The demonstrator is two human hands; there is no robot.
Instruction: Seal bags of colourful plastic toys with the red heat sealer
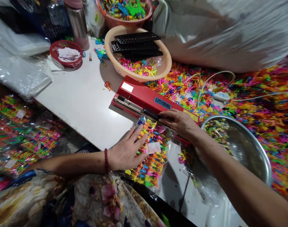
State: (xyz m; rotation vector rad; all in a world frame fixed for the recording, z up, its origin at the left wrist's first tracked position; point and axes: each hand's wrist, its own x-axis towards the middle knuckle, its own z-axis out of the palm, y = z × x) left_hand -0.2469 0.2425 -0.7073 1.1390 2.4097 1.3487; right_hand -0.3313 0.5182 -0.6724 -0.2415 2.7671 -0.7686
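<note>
No text is legible; the label (153, 148) on the bag (146, 171) seems printed.

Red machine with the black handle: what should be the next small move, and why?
Probably press the black handle down: the right hand touches it, and the left hand lies on the filled bag, whose end is at the red machine.
</note>
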